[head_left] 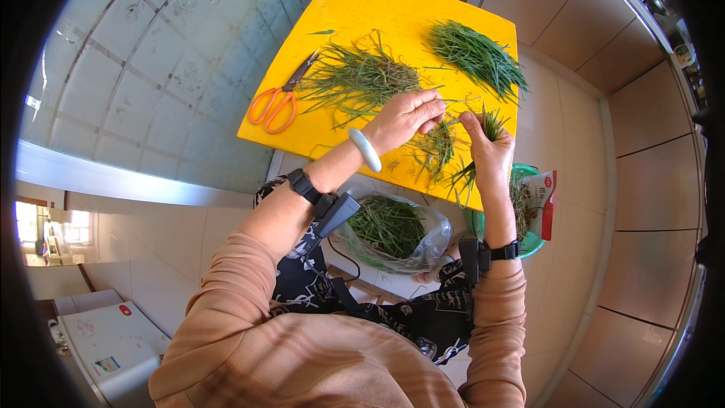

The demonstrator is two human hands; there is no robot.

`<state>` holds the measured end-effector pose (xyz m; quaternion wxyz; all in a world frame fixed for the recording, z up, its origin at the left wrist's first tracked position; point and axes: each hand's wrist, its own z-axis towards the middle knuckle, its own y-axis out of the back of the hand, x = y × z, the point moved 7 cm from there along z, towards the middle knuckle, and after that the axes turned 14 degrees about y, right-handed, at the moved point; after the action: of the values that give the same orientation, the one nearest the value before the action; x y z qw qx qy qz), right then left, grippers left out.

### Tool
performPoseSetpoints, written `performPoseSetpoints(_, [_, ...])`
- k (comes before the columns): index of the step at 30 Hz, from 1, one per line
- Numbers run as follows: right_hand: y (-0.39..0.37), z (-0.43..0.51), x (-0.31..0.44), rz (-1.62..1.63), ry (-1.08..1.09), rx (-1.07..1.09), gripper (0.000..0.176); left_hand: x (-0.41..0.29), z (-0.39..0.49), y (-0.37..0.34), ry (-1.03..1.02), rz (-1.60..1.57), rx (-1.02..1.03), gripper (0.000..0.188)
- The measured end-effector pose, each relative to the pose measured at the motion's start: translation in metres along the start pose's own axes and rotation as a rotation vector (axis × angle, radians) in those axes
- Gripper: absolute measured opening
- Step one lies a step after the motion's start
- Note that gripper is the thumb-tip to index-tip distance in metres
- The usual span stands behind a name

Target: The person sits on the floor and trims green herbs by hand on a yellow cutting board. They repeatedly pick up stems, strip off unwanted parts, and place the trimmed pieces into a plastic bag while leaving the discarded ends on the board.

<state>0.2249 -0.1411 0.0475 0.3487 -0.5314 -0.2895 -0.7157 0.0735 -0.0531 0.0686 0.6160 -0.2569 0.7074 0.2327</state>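
On a yellow table lie a loose pile of green, grass-like leaves mixed with dry stalks and a neater bundle of green leaves at the far right. My left hand pinches a thin stalk between thumb and fingertips, above the table. My right hand is closed around a small bunch of green leaves, whose other end sticks out below the palm. Between and below the hands lies a small heap of withered trimmings. Scissors with orange handles rest at the table's left, beside the loose pile.
Below the table's near edge stands a clear plastic bag with green leaves. At the right, a green basin holds dry plant scraps and a red and white packet. A frosted glass panel stands left, cabinets right.
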Motion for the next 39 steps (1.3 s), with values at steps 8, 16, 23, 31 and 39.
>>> performPoseSetpoints(8, [-0.019, -0.006, 0.012, 0.351, -0.167, 0.027, 0.023, 0.015, 0.007, -0.015, 0.032, 0.028, 0.092, 0.027])
performPoseSetpoints(16, [0.030, 0.014, 0.008, 0.443, -0.044, -0.288, 0.026, 0.020, 0.004, -0.023, 0.078, 0.155, 0.157, 0.034])
performPoseSetpoints(23, [0.036, 0.013, 0.010, 0.427, -0.001, -0.344, 0.026, 0.017, 0.003, -0.017, 0.059, 0.083, 0.103, 0.034])
performPoseSetpoints(31, [0.061, 0.022, 0.010, 0.502, 0.103, -0.394, 0.027, 0.019, 0.001, -0.005, 0.067, 0.081, 0.039, 0.031])
performPoseSetpoints(39, [0.069, 0.019, 0.010, 0.516, 0.085, -0.413, 0.029, 0.007, -0.004, 0.016, -0.154, 0.523, -0.273, 0.012])
